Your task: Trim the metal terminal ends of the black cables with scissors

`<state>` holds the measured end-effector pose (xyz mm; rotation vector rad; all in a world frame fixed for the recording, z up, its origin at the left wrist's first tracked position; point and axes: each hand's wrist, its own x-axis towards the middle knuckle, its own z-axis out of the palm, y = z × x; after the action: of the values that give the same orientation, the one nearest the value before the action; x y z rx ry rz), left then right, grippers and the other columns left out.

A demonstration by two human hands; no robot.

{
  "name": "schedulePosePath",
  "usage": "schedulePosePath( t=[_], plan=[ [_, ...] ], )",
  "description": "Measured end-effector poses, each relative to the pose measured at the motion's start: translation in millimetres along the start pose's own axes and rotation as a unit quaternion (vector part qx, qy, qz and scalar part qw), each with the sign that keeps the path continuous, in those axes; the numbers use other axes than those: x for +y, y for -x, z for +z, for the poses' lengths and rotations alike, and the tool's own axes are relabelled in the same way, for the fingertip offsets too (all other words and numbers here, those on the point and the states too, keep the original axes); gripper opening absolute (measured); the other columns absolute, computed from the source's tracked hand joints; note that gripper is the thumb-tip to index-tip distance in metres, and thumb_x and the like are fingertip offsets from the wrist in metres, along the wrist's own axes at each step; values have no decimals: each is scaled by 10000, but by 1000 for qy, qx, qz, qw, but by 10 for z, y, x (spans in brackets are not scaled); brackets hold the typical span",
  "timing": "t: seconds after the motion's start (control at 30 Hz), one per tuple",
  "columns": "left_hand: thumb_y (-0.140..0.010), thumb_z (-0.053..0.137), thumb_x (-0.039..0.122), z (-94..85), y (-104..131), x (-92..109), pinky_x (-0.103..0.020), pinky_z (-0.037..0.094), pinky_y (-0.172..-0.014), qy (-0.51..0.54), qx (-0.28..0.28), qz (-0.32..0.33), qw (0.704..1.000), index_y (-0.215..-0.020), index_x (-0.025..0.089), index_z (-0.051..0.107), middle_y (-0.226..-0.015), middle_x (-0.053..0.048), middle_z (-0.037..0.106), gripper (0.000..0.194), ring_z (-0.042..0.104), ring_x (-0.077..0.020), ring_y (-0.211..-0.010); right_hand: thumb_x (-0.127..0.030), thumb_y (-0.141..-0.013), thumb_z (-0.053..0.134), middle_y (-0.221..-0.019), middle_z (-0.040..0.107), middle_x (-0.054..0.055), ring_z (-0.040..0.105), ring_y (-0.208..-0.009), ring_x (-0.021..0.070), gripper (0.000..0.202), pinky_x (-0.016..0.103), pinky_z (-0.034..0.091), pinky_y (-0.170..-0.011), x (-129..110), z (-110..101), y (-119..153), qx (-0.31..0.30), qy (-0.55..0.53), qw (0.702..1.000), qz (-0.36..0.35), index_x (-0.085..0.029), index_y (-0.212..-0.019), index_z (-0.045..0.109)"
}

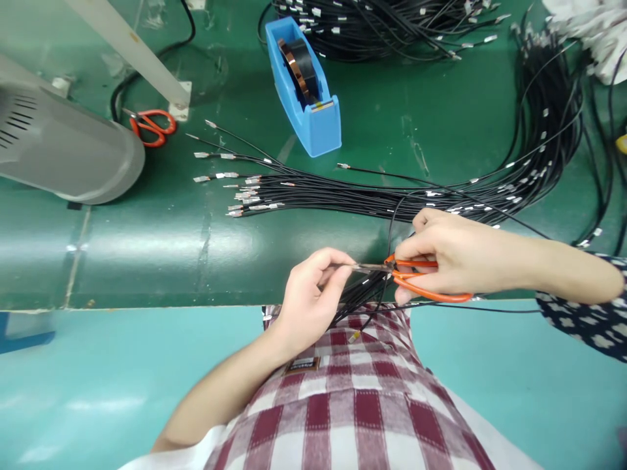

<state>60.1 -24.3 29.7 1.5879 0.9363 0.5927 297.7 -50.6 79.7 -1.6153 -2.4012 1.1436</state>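
Note:
My right hand [431, 254] grips a pair of orange-handled scissors [434, 295], their blades pointing left. My left hand [318, 287] pinches a thin cable end right at the blade tips; fingers cover most of that end. Below the blades, a bunch of black cables [360, 297] hangs over the table's front edge onto the checked apron [343, 391]. Just beyond both hands lies a long bundle of black cables [323, 194] with white tags and bared ends at its left.
A blue tape dispenser [326, 127] stands behind the bundle. More black cables [382, 26] lie at the back. Left are a grey machine [73, 143], a second pair of orange scissors [153, 127] and a slanted post [132, 49]. White cloth [600, 32] sits at the back right.

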Motion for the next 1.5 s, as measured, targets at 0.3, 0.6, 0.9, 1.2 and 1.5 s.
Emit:
schedulePosePath(
  t=[0.3,0.6,0.9,1.2,1.5],
  plan=[
    [-903,554,152,7,19,-9,-144,434,-528,5,5,11,1000,-854,157,636,-735,19,650,95,567,-60,-571,-314,-831,619,-429,492,-5,400,-559,169,391,339,314,-614,-57,13,16,45,80,996,-3,-223,-495,441],
    [-899,575,169,36,12,-57,-150,456,-557,53,20,-14,998,-845,167,636,-730,19,671,81,605,-74,-605,-279,-915,534,-483,548,-8,258,-457,111,349,390,335,-724,-90,18,6,80,201,975,-58,-207,-574,531],
    [-922,624,237,-92,-36,-150,-187,453,-658,151,59,-12,987,-932,197,687,-840,-5,676,75,575,-96,-722,-559,-801,686,-674,683,1,562,-482,106,380,236,408,-446,-79,266,-201,205,-434,867,131,-194,-759,590],
    [-877,663,109,-83,-9,-209,-255,460,-731,33,120,153,980,-971,202,723,-837,-15,636,145,574,-129,-795,-295,-629,875,-643,679,-21,625,-598,98,311,206,479,-583,-262,284,-464,156,-572,800,92,-164,-731,613],
    [-885,656,182,-126,-2,-172,-269,447,-663,-31,88,122,988,-882,182,689,-729,-5,607,34,545,-135,-685,-238,-792,737,-792,706,9,626,-762,159,85,306,514,-739,-322,327,-356,281,-267,922,0,-197,-795,663]
  ],
)
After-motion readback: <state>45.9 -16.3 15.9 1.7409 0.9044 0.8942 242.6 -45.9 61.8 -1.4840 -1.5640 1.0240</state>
